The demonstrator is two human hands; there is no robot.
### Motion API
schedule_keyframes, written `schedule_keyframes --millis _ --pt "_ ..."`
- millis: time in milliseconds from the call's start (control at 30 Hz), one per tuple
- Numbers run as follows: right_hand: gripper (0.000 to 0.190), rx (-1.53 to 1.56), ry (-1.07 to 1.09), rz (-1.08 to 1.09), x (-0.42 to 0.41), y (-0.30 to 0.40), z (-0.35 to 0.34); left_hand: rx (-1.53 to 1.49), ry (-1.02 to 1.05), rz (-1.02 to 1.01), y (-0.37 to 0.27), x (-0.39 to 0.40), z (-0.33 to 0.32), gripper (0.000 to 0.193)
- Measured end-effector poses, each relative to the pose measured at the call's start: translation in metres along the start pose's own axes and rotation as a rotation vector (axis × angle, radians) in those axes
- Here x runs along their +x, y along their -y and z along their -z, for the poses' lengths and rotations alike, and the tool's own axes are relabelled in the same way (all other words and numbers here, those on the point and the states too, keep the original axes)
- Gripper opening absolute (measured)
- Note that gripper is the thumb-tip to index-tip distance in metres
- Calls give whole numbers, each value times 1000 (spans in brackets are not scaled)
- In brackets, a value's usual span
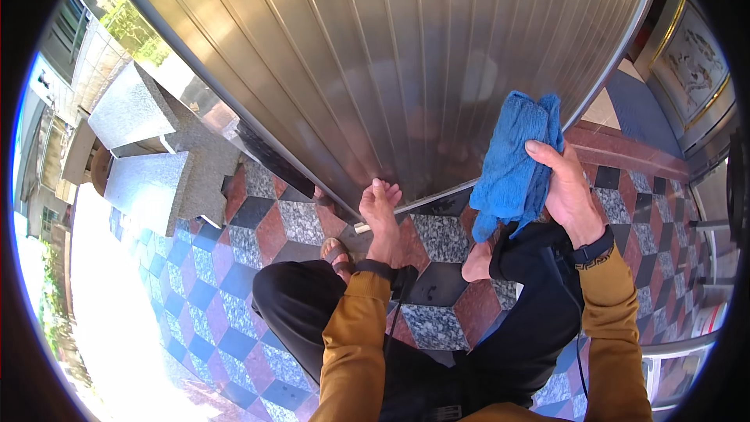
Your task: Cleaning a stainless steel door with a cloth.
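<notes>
A folded blue cloth (512, 158) is gripped in my right hand (571, 190), thumb on top, in front of the lower right part of a ribbed metal door panel (410, 70). My left hand (381, 205) is near the panel's bottom edge at its left corner, fingers curled and nothing seen in it. Whether its fingertips touch the metal I cannot tell. A small pale block (362, 227) lies at the panel's bottom corner, just left of my left wrist.
Patterned floor tiles (433, 322) surround my sandalled left foot and my right foot. Stone slabs (146, 187) stand at the left. A reddish stone sill (627, 152) and a decorated metal door (691, 64) are at the right, with a metal frame (679, 346) at the lower right.
</notes>
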State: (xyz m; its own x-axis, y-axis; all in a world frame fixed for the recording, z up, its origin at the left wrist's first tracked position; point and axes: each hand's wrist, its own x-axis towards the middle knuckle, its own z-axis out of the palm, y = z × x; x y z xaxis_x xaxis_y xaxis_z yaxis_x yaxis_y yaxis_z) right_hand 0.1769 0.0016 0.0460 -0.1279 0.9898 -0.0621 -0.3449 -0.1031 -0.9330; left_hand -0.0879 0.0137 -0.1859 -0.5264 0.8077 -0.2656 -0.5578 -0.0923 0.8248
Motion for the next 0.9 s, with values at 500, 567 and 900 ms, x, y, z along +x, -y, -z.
schedule_keyframes --millis 500,567,900 --pt "50 13 34 -13 -2 1 -16 -41 -213 -201 -52 -12 -3 57" --pt "50 3 48 -12 0 -3 -16 -47 -187 -194 -64 -7 0 52" --pt "45 -4 62 -22 0 -5 -25 -127 -149 -198 -58 -4 12 45"
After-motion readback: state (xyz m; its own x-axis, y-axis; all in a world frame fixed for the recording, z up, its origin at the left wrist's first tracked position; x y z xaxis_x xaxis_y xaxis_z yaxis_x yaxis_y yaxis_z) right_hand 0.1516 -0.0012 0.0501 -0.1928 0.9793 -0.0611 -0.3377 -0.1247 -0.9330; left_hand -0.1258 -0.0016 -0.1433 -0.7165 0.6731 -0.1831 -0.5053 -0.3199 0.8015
